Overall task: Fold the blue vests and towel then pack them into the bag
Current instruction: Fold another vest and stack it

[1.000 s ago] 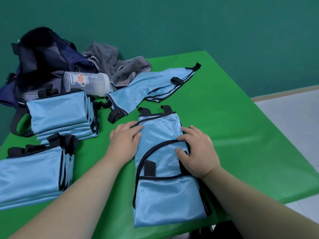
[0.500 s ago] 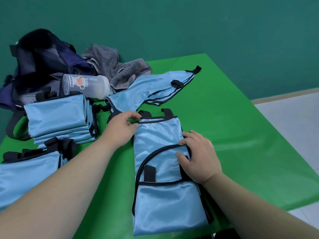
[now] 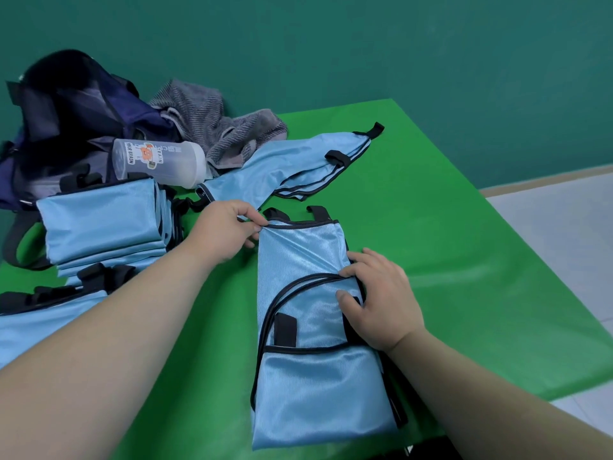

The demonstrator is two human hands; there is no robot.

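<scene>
A light blue vest [image 3: 308, 386] with black trim lies lengthwise on the green table [image 3: 447, 247], folded into a long strip. My left hand [image 3: 229, 230] pinches its far left corner. My right hand [image 3: 381, 300] presses flat on the vest's right edge near the middle. Another vest [image 3: 292, 161] lies loosely folded farther back. Two piles of folded vests sit at the left: a far pile [image 3: 102, 224] and a near pile [image 3: 43, 320]. A grey towel [image 3: 212, 124] lies crumpled by the dark blue bag [image 3: 66, 104] at the back left.
A clear plastic shaker bottle [image 3: 156, 161] lies on its side between the bag and the far pile. The table's right edge drops to a pale tiled floor [image 3: 564, 234]. A teal wall stands behind the table.
My left hand moved from pressing the vest's left side up to its far left corner and now pinches it. My right hand stayed in place on the right edge.
</scene>
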